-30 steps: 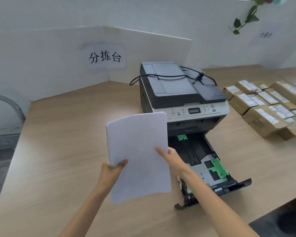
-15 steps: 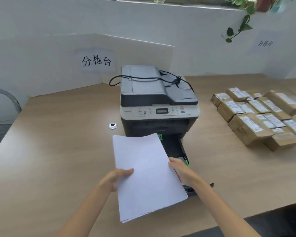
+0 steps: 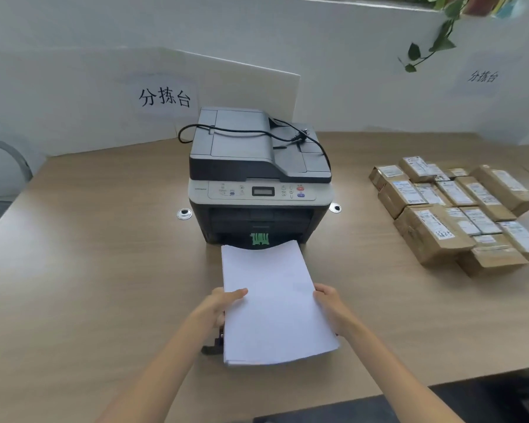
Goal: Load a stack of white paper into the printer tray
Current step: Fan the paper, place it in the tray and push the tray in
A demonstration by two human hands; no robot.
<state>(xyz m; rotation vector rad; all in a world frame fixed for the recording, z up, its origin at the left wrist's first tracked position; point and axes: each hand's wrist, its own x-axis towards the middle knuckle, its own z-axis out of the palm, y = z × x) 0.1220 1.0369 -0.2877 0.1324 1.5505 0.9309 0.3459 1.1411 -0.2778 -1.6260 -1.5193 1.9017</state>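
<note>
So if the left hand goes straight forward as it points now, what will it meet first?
Probably the printer front; the left hand holds the paper stack edge, pointing there. Depth is unclear.

You see one printer (image 3: 258,178), one paper stack (image 3: 272,303) before it, two grommets (image 3: 184,214) beside it, two wall signs (image 3: 164,97).

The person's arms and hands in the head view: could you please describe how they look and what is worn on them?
Both forearms are bare up to the bottom edge of the picture, with no sleeves in view. The left hand and the right hand wear no gloves. No rings, watch, bracelets or markings can be seen on either. The arms look slim, and the fingers that show are short-nailed as far as one can tell.
</note>
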